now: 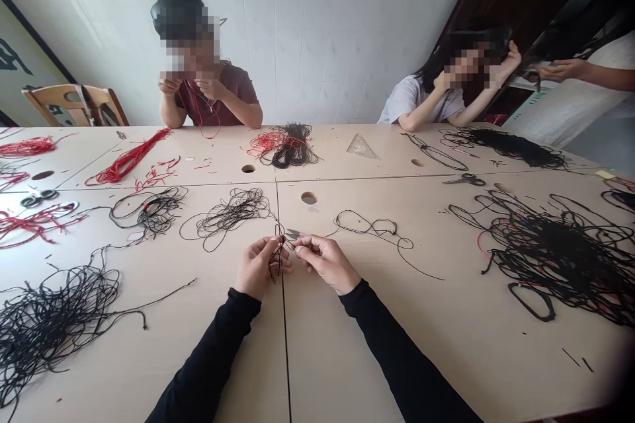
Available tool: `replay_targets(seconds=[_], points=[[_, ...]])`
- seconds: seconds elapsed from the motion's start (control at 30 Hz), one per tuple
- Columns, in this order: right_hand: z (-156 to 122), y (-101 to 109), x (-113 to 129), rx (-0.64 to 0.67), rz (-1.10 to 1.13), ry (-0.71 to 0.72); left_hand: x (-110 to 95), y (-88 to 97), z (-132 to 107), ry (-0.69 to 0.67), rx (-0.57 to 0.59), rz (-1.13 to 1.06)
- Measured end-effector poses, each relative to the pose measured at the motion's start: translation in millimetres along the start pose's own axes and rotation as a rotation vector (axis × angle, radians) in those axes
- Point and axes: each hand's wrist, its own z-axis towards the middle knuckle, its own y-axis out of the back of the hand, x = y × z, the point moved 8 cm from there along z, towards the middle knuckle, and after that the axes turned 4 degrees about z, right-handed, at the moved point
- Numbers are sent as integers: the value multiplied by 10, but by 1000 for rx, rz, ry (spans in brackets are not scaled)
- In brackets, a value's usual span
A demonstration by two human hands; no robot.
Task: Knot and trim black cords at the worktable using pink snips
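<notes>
My left hand [258, 266] is closed on a looped piece of black cord [276, 256] just above the table's middle seam. My right hand [325, 261] is closed on small metal snips [294, 234], whose tips point left and meet the cord between the two hands. Both arms wear black sleeves. A thin black cord bundle [231, 211] lies just beyond my left hand, and a single looped black cord [377, 230] trails away to the right of my right hand.
Large black cord tangles lie at the right [560, 258] and lower left [47, 317]. Red cords [126, 162] and scissors [37, 198] lie at the left; more scissors [466, 179] at the right. Two people sit across the wooden table [347, 344]; another person's arm shows far right.
</notes>
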Motion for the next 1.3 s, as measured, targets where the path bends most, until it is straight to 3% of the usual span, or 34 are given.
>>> replay_targets(seconds=[0.5, 0.7, 1.07, 1.17, 1.3], points=[[-1, -20, 10, 21, -18, 23, -34, 6, -10, -8, 15, -43], [-14, -5, 33, -9, -35, 17, -88, 58, -23, -67, -67, -103], [-17, 133, 65, -178, -106, 44, -222, 256, 1, -188, -187, -134], [-23, 81, 103, -148, -75, 85, -229, 192, -13, -193, -145, -137], [-25, -61, 108, -2, 42, 85, -216, 102, -35, -193, -91, -128]])
